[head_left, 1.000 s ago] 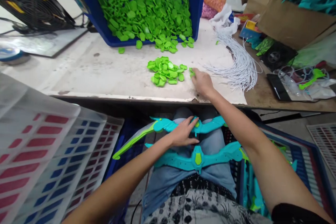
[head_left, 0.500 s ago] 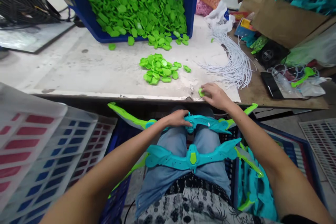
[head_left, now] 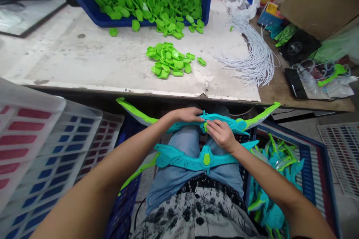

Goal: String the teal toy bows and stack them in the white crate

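Across my knees lies a teal toy bow with green limbs, close to the table edge. My left hand is closed around it, left of its centre. Between the fingertips of my right hand is a small green plastic piece, held against the bow's middle; the fingers partly hide it. Nearer my waist, a second teal bow rests on my thighs with a green plate in its centre. A small pile of green pieces lies on the table beyond both hands.
A blue bin full of green pieces lies at the table's back. White cords spread at the right, by a cardboard box. White crates stand at my left; a blue-rimmed crate of teal and green parts stands right.
My right hand has brought the green piece from the table edge down to the middle of the far bow. My left hand stays on that bow. The view has tilted down slightly.
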`<action>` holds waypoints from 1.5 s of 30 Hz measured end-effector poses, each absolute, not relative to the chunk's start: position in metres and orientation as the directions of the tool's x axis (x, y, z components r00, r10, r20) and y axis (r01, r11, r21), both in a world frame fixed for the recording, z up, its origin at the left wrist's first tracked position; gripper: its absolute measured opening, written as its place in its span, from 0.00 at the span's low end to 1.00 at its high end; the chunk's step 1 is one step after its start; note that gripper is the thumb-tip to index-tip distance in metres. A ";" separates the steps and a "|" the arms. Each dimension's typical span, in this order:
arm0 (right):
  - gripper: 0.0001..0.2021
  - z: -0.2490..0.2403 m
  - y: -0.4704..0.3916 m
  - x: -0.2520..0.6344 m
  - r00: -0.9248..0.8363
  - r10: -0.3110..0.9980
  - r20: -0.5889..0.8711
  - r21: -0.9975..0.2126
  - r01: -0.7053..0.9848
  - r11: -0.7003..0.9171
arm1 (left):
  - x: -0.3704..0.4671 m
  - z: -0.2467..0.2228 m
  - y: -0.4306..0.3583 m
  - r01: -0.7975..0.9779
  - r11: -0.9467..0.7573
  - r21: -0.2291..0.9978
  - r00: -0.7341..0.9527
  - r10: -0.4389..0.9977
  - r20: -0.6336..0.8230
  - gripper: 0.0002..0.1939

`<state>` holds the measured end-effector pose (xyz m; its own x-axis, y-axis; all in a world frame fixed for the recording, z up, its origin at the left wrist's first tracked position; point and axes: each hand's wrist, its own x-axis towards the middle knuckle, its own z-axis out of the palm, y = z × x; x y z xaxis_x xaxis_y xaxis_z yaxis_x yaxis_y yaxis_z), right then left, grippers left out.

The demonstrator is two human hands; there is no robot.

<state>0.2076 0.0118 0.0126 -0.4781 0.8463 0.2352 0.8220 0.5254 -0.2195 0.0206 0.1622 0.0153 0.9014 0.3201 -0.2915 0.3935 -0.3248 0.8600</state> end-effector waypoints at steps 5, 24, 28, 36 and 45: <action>0.14 0.001 0.018 0.207 -0.457 0.858 0.236 -0.238 0.828 0.507 | 0.020 0.014 0.161 0.384 -0.328 0.863 0.905 0.320 -0.281 0.21; 0.26 0.024 0.041 0.190 -0.166 0.981 0.101 -0.222 0.957 0.185 | 0.028 0.018 0.130 0.662 -0.460 0.591 0.713 0.628 -0.310 0.25; 0.27 0.016 0.044 0.188 -0.185 0.980 0.067 -0.223 0.955 0.195 | 0.029 0.019 0.126 0.703 -0.451 0.550 0.674 0.669 -0.314 0.27; 0.17 0.055 0.067 0.205 -0.415 0.908 -0.049 -0.429 0.830 0.356 | 0.020 0.014 0.094 0.701 -0.510 0.499 0.659 0.729 -0.182 0.26; 0.12 0.092 0.218 0.145 -0.329 0.909 0.256 -0.237 0.890 0.389 | 0.009 0.009 0.045 0.536 -0.742 0.402 0.801 0.598 0.037 0.32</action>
<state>0.1452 0.2182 0.0917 -0.3291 0.9091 0.2556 0.8903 0.3889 -0.2369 0.0094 0.0455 0.0095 0.8007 0.5979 0.0366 0.5359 -0.7423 0.4023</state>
